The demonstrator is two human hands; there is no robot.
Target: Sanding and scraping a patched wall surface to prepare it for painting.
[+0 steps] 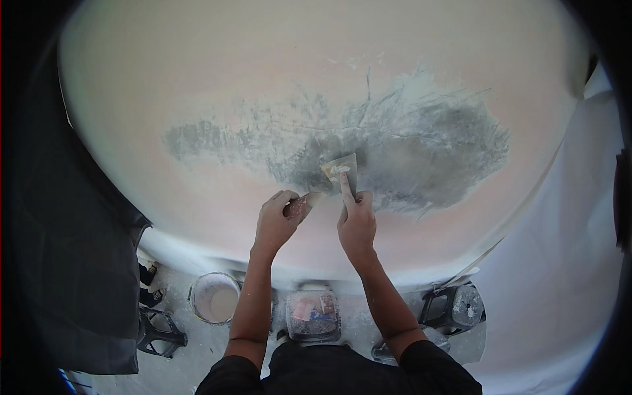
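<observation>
My right hand (357,224) is closed round a putty knife (349,172), its index finger stretched along the wide blade. A dab of whitish paste lies on that blade, which is over a grey patch (421,161) on a large pale, pinkish surface (217,197). To its left, my left hand (275,220) grips a second scraper (301,207), reddish with pale specks. This tool's lighter edge points toward the putty knife, with a small gap between them. Both handles are mostly hidden by my fingers.
Below the surface stand a bucket (215,297) with pale contents and a plastic stool (314,331) bearing small pinkish and blue items. Dark stools (161,334) stand at left and right. Dark sheeting (72,263) hangs left, white sheeting (546,283) right.
</observation>
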